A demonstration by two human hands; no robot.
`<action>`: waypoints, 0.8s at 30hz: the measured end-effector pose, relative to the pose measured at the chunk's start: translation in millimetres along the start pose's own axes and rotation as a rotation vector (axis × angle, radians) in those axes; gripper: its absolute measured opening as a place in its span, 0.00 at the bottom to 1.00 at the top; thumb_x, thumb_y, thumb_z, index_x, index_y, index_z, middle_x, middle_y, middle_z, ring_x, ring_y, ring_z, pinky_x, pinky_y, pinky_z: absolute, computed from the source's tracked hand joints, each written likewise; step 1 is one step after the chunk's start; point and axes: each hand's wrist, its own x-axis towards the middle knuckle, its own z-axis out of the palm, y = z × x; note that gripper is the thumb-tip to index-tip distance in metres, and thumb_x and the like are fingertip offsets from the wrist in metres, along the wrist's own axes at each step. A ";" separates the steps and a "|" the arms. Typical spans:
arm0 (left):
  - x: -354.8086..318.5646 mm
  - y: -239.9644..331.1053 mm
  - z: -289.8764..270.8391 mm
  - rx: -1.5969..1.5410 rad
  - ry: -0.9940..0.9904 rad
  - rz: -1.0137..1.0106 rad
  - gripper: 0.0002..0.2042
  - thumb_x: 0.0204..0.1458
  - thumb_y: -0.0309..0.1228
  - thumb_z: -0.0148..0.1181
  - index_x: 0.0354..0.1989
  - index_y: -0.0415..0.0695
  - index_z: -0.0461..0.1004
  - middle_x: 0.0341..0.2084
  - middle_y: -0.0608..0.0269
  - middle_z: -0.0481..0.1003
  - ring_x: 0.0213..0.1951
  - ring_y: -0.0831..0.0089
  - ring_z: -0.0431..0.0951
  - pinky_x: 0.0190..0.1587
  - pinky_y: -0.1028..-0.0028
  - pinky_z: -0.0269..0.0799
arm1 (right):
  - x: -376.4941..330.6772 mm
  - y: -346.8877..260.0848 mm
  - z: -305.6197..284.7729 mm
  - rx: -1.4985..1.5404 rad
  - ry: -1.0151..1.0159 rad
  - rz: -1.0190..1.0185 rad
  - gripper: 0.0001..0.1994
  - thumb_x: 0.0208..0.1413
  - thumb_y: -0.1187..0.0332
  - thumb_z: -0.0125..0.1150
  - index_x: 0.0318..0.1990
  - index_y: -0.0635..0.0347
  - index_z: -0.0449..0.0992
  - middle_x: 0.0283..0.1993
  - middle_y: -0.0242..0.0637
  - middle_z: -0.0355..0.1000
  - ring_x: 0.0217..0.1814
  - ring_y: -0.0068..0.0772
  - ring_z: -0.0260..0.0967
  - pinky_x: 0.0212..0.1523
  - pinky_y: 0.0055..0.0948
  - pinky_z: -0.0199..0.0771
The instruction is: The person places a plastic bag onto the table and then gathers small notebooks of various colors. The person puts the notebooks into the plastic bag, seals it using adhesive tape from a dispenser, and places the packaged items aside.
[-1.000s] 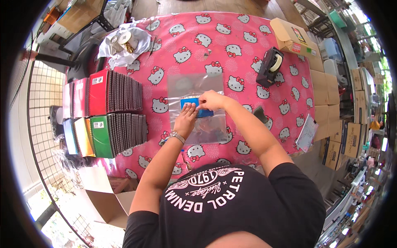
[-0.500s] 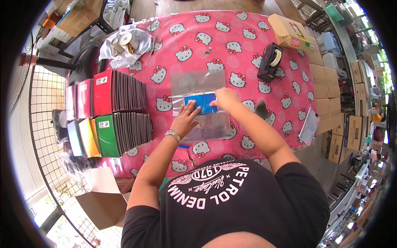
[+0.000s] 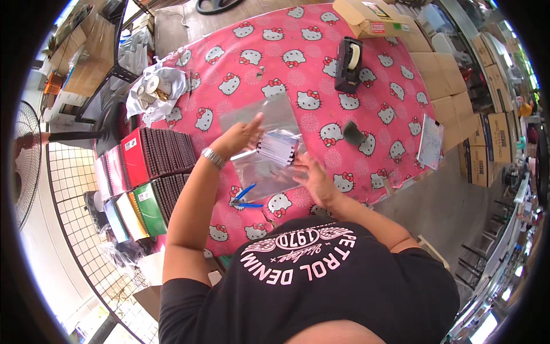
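Note:
Between my hands lies a small bundle of spiral-bound notebooks [image 3: 276, 148], with pale sides and dark notched edges showing. Clear plastic bags or sheets [image 3: 269, 109] lie flat under and around it. My left hand [image 3: 243, 135] is at the bundle's left side, fingers stretched out. At its lower right edge is my right hand [image 3: 315, 179], fingers spread and the tips near or against the corner; exact contact is hard to make out. Blue-handled cutters [image 3: 246, 198] rest on the table just below the plastic.
Stacked spiral notebooks with red covers [image 3: 134, 155] and green covers [image 3: 150, 209] stand at the left. A black tape dispenser [image 3: 348, 66] and a grey-green piece [image 3: 354, 133] sit to the right on the pink tablecloth [image 3: 309, 100]. An open carton [image 3: 369, 20] is at the far right.
The flat blue cover no longer shows; pale sides and notched edges face up instead. Both hands have loosened and moved apart around the bundle. The view has shifted, revealing more of the blue cutters.

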 end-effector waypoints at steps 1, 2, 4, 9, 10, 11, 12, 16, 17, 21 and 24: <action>-6.4 -9.3 5.7 -0.111 -0.002 -0.043 0.44 0.57 0.67 0.35 0.51 0.31 0.73 0.43 0.49 0.78 0.37 0.65 0.78 0.47 0.70 0.72 | -1.6 -4.6 -10.0 -0.017 -0.033 -0.042 0.41 0.57 0.35 0.47 0.61 0.69 0.61 0.60 0.48 0.60 0.63 0.38 0.57 0.63 0.39 0.58; -10.9 -21.9 11.3 -0.224 -0.002 -0.087 0.45 0.56 0.68 0.34 0.52 0.30 0.72 0.44 0.49 0.77 0.37 0.66 0.78 0.47 0.69 0.72 | 0.7 -8.8 -18.3 -0.072 -0.052 -0.035 0.42 0.58 0.34 0.44 0.62 0.69 0.60 0.59 0.46 0.61 0.62 0.37 0.58 0.62 0.38 0.58; -20.6 -31.6 30.9 -0.351 0.040 -0.115 0.46 0.55 0.69 0.33 0.54 0.30 0.71 0.46 0.49 0.76 0.39 0.66 0.77 0.48 0.68 0.72 | 10.7 -12.0 -33.1 -0.172 -0.077 -0.025 0.43 0.59 0.33 0.39 0.65 0.68 0.58 0.56 0.42 0.62 0.59 0.34 0.58 0.62 0.36 0.58; -38.2 -62.3 84.9 -0.427 0.323 0.066 0.42 0.59 0.64 0.34 0.54 0.29 0.70 0.48 0.48 0.74 0.46 0.65 0.76 0.54 0.67 0.69 | 14.5 3.3 -71.7 -0.720 -0.047 -0.339 0.34 0.62 0.39 0.42 0.55 0.65 0.70 0.49 0.41 0.70 0.54 0.34 0.64 0.57 0.34 0.62; -47.4 -71.7 93.5 -0.423 0.430 0.122 0.41 0.60 0.63 0.35 0.54 0.29 0.70 0.49 0.47 0.74 0.46 0.65 0.75 0.55 0.68 0.68 | 2.8 -11.8 -65.8 -0.769 -0.094 -0.482 0.31 0.62 0.41 0.44 0.53 0.63 0.72 0.50 0.41 0.70 0.54 0.36 0.64 0.56 0.35 0.63; -48.3 -93.1 101.3 -0.365 0.557 0.233 0.29 0.66 0.49 0.38 0.49 0.33 0.75 0.46 0.48 0.76 0.46 0.67 0.75 0.49 0.69 0.71 | -2.5 -19.0 -61.0 -0.814 -0.140 -0.625 0.29 0.62 0.42 0.45 0.51 0.61 0.74 0.50 0.41 0.71 0.54 0.37 0.65 0.55 0.35 0.63; -48.6 -90.2 110.5 -0.262 0.566 0.333 0.27 0.66 0.47 0.39 0.49 0.35 0.76 0.46 0.49 0.76 0.47 0.65 0.75 0.50 0.68 0.71 | -0.7 -16.1 -62.4 -0.903 -0.155 -0.717 0.28 0.61 0.43 0.47 0.50 0.59 0.75 0.51 0.40 0.71 0.55 0.39 0.64 0.56 0.37 0.61; -44.8 -82.0 129.4 0.128 0.660 0.597 0.19 0.64 0.41 0.43 0.47 0.42 0.78 0.45 0.53 0.75 0.50 0.55 0.71 0.56 0.62 0.65 | 15.8 -17.6 -48.0 -1.275 -0.276 -0.881 0.25 0.55 0.44 0.54 0.49 0.54 0.77 0.55 0.39 0.70 0.59 0.41 0.60 0.61 0.42 0.51; -42.7 -81.1 130.0 0.205 0.683 0.632 0.18 0.63 0.41 0.44 0.46 0.42 0.78 0.45 0.53 0.75 0.51 0.54 0.70 0.56 0.61 0.64 | 17.2 -22.5 -43.5 -1.371 -0.312 -0.868 0.26 0.53 0.44 0.56 0.50 0.53 0.77 0.56 0.39 0.70 0.61 0.41 0.59 0.63 0.43 0.48; -34.8 -79.2 129.8 0.507 0.695 0.637 0.19 0.58 0.46 0.50 0.43 0.44 0.78 0.43 0.59 0.73 0.49 0.57 0.67 0.52 0.60 0.63 | 24.3 -32.5 -37.7 -1.479 -0.369 -1.034 0.26 0.50 0.42 0.58 0.47 0.53 0.77 0.60 0.39 0.65 0.64 0.40 0.56 0.65 0.47 0.42; -37.6 -65.1 125.8 0.708 0.654 0.629 0.22 0.54 0.52 0.53 0.41 0.45 0.78 0.41 0.61 0.72 0.47 0.58 0.68 0.50 0.60 0.62 | 48.9 -60.7 -46.5 -1.319 -0.370 -1.148 0.25 0.48 0.46 0.61 0.45 0.55 0.77 0.60 0.42 0.65 0.64 0.44 0.57 0.66 0.45 0.45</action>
